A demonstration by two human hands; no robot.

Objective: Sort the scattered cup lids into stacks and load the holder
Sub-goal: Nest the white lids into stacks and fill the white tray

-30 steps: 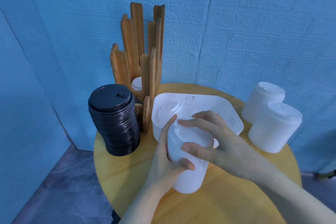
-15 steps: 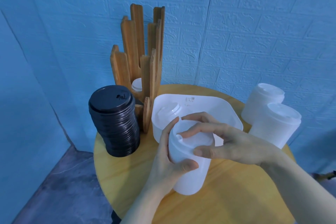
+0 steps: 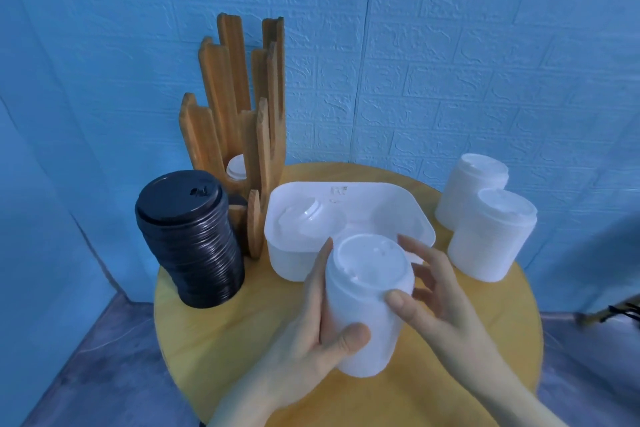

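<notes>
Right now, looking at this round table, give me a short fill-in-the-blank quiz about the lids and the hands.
1. Both hands hold a stack of ____ plastic lids.
2. The tall black lid stack stands ____ of the wooden slatted holder.
3. The white plastic tub still holds at least ____ lid.
4. Two white lid stacks stand on the table's ____ side.

Missing: white; left; one; right

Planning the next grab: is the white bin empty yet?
Not empty. The white bin holds at least one clear lid at its left side.
</notes>
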